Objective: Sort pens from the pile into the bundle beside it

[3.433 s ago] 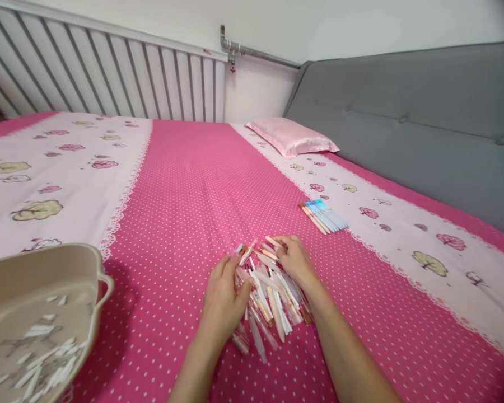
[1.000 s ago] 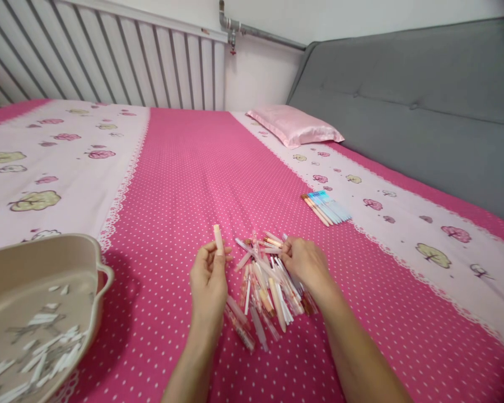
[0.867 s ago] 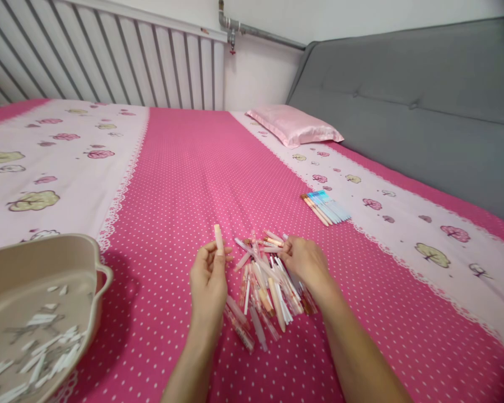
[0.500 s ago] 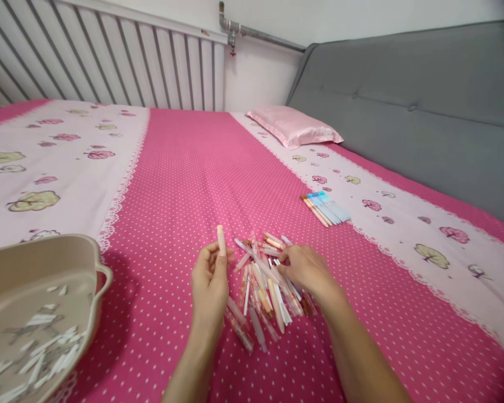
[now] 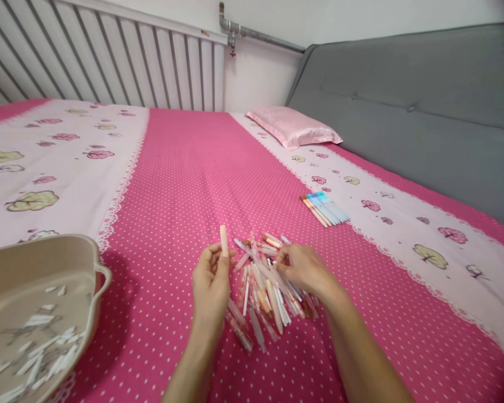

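A heap of small pens in clear wrappers (image 5: 265,285) lies on the pink dotted bedsheet (image 5: 201,184) in front of me. My left hand (image 5: 211,282) holds one pale pink pen (image 5: 224,242) upright between thumb and fingers, just left of the heap. My right hand (image 5: 304,269) rests palm down on the heap's right side, its fingers curled and pinching among the pens; I cannot make out what they grip. A tidy row of blue and orange pens (image 5: 324,207) lies further off to the right.
A beige plastic basin (image 5: 93,263) holding several torn white wrappers sits at the lower left. A pink satin pillow (image 5: 293,126) lies at the far end by the grey padded headboard (image 5: 407,106). A white radiator (image 5: 109,67) runs along the back wall.
My left hand has lifted one pink pen out of the heap and keeps it upright. My right hand has slid a little toward me over the heap.
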Available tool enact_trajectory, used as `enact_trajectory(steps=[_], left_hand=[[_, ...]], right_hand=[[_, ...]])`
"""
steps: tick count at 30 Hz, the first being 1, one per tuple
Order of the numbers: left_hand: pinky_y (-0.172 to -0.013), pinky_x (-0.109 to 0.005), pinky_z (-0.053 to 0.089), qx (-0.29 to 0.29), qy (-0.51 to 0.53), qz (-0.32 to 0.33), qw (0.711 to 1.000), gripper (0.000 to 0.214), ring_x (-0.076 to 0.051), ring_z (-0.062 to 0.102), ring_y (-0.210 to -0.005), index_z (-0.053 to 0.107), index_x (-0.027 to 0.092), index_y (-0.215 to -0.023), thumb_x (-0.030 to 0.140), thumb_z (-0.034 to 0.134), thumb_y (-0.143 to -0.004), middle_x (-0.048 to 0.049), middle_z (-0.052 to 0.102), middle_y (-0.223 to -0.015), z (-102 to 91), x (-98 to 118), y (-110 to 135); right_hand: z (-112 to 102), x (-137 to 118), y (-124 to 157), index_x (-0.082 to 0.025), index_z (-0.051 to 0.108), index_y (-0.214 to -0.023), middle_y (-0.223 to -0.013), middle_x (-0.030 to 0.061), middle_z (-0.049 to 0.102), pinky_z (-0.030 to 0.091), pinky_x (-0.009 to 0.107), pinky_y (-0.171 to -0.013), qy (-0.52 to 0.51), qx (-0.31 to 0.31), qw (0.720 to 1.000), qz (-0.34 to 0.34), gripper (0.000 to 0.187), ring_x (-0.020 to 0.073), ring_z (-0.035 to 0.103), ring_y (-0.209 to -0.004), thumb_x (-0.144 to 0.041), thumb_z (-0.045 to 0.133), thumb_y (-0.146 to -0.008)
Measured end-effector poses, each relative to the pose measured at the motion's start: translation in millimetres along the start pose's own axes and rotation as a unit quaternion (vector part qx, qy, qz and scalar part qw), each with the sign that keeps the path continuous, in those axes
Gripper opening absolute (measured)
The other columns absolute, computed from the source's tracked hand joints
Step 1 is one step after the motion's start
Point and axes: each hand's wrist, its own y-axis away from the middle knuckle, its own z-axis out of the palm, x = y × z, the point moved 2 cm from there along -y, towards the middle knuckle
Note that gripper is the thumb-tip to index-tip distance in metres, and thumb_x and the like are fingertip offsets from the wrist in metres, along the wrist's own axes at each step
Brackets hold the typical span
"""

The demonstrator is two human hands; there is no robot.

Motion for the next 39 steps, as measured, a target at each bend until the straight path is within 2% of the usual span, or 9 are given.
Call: enact_trajectory(steps=[5, 9, 12, 17, 22, 25, 29, 35, 39], left_hand=[[-0.072, -0.025, 0.045, -0.008, 0.006, -0.018, 1.000, 0.025, -0.014, 0.058, -0.080, 0.056, 0.015, -0.096, 0.035, 0.056, -0.080, -0.0042, 0.063, -0.089, 2.6, 4, 1], [-0.069, -0.026, 0.047, -0.041, 0.008, -0.043, 0.998, 0.028, -0.015, 0.060, -0.077, 0.055, 0.014, -0.094, 0.034, 0.059, -0.076, -0.0054, 0.064, -0.088, 6.9, 10, 6], [-0.068, -0.028, 0.047, -0.061, -0.002, -0.052, 0.997, 0.027, -0.016, 0.061, -0.077, 0.055, 0.014, -0.091, 0.035, 0.060, -0.074, -0.0057, 0.064, -0.085, 8.7, 9, 6], [-0.061, -0.025, 0.044, -0.059, -0.031, -0.041, 0.997, 0.017, -0.016, 0.060, -0.073, 0.053, 0.015, -0.084, 0.026, 0.056, -0.071, -0.0045, 0.063, -0.080, 9.5, 2, 3], [-0.062, -0.025, 0.043, -0.077, -0.071, -0.015, 0.994, 0.010, -0.014, 0.057, -0.070, 0.052, 0.016, -0.081, 0.020, 0.051, -0.072, -0.0030, 0.062, -0.078, 10.9, 4, 4], [-0.064, -0.026, 0.043, -0.102, -0.102, 0.005, 0.990, 0.009, -0.015, 0.056, -0.071, 0.052, 0.017, -0.081, 0.018, 0.049, -0.073, -0.0019, 0.061, -0.078, 11.0, 3, 5], [-0.064, -0.026, 0.042, -0.121, -0.129, 0.038, 0.983, 0.008, -0.015, 0.056, -0.072, 0.051, 0.017, -0.082, 0.016, 0.048, -0.074, -0.0006, 0.058, -0.076, 10.8, 1, 5], [-0.063, -0.026, 0.041, -0.129, -0.160, 0.052, 0.977, 0.009, -0.016, 0.057, -0.074, 0.052, 0.018, -0.082, 0.016, 0.048, -0.074, -0.0011, 0.059, -0.078, 11.1, -1, 5], [-0.063, -0.026, 0.040, -0.144, -0.182, 0.057, 0.971, 0.011, -0.017, 0.058, -0.075, 0.053, 0.018, -0.083, 0.016, 0.047, -0.075, -0.0015, 0.061, -0.079, 11.9, 1, 7]], right_hand=[[-13, -3, 5, -0.019, 0.060, -0.073, -0.070, 0.0027, 0.066, 0.034, 0.024, -0.054, -0.117, 0.060, 0.991, -0.031, 0.013, 0.0167, 0.059, -0.065, -0.025, 0.050, -0.080], [-22, -9, 10, -0.020, 0.056, -0.107, -0.078, 0.0022, 0.068, 0.042, 0.027, -0.063, -0.260, 0.087, 0.961, -0.038, 0.028, 0.0164, 0.062, -0.070, -0.024, 0.053, -0.080], [-26, -14, 12, -0.021, 0.049, -0.120, -0.072, 0.0000, 0.065, 0.044, 0.026, -0.060, -0.366, 0.093, 0.924, -0.056, 0.040, 0.0144, 0.060, -0.063, -0.027, 0.055, -0.080], [-28, -14, 12, -0.018, 0.067, -0.093, -0.074, 0.0019, 0.064, 0.043, 0.023, -0.055, -0.528, 0.077, 0.845, -0.039, 0.023, 0.0104, 0.056, -0.059, -0.032, 0.061, -0.076], [-30, -13, 13, -0.021, 0.068, -0.100, -0.086, 0.0027, 0.066, 0.045, 0.020, -0.056, -0.656, 0.048, 0.753, -0.015, 0.031, 0.0085, 0.056, -0.064, -0.026, 0.069, -0.069], [-31, -14, 14, -0.021, 0.068, -0.098, -0.086, 0.0020, 0.066, 0.044, 0.018, -0.054, -0.680, 0.045, 0.732, 0.004, 0.035, 0.0091, 0.057, -0.069, -0.021, 0.074, -0.063], [-32, -16, 16, -0.020, 0.069, -0.093, -0.076, 0.0011, 0.063, 0.042, 0.017, -0.053, -0.670, 0.049, 0.740, -0.028, 0.025, 0.0079, 0.054, -0.065, -0.032, 0.070, -0.071], [-36, -21, 24, -0.018, 0.070, -0.087, -0.074, 0.0032, 0.061, 0.047, 0.024, -0.061, -0.533, 0.108, 0.837, -0.054, 0.026, 0.0115, 0.055, -0.068, -0.040, 0.062, -0.077], [-37, -28, 29, -0.018, 0.065, -0.097, -0.083, 0.0048, 0.065, 0.050, 0.028, -0.069, -0.489, 0.140, 0.856, -0.088, 0.024, 0.0147, 0.060, -0.076, -0.034, 0.060, -0.080]])
